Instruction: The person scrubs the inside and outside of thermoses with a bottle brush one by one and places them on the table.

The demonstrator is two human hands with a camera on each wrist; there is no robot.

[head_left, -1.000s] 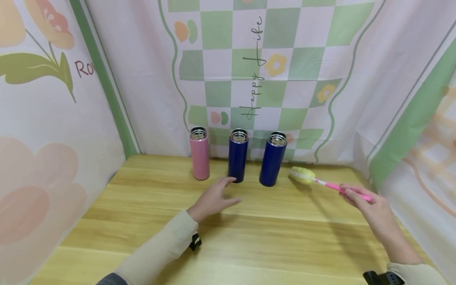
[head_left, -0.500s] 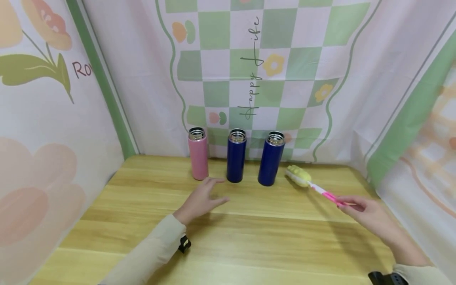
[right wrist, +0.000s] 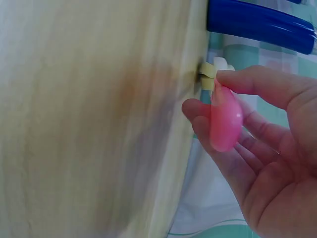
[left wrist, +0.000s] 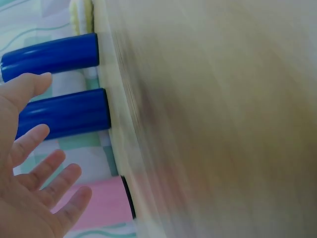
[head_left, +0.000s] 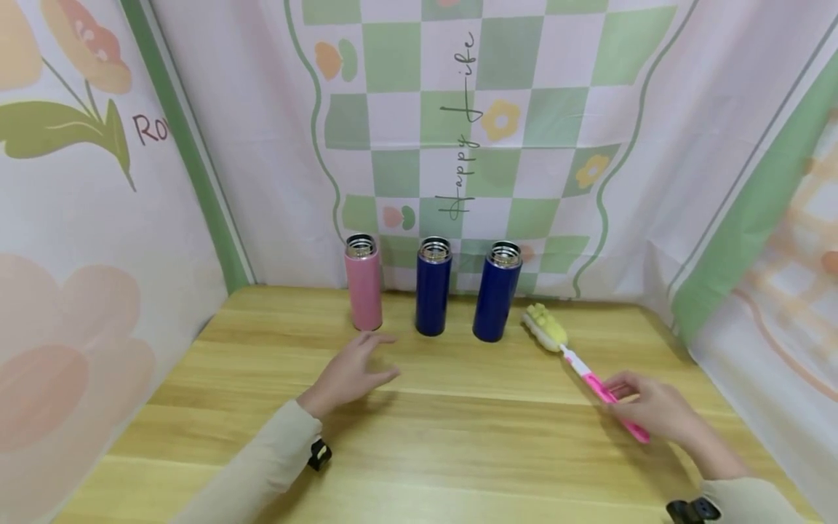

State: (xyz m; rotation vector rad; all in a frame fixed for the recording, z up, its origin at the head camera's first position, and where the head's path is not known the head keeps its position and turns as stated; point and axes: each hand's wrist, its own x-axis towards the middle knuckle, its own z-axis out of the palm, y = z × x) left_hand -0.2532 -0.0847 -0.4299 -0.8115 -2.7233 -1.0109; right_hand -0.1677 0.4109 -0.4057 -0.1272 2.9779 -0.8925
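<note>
My right hand [head_left: 655,409] pinches the pink handle of a bottle brush [head_left: 597,384] between thumb and fingers. The brush's yellow and white sponge head [head_left: 548,329] points away, close to the table top at the right of the bottles. In the right wrist view the rounded handle end [right wrist: 227,121] faces the camera. My left hand [head_left: 347,370] hovers with fingers spread and holds nothing. It is nearest the pink bottle [head_left: 364,292]. Two dark blue bottles, the middle one [head_left: 433,297] and the right one [head_left: 496,300], stand upright beside it, all three without lids.
The bottles stand in a row near the back edge of the wooden table [head_left: 419,451]. Behind them hangs a green and white checked curtain [head_left: 452,167]. Printed cloth [head_left: 72,291] closes off the left side, and more cloth hangs at the right.
My left hand has drawn back to the left, away from the middle blue bottle. My right hand has moved down and slightly left, and the brush handle now slants more steeply toward me.
</note>
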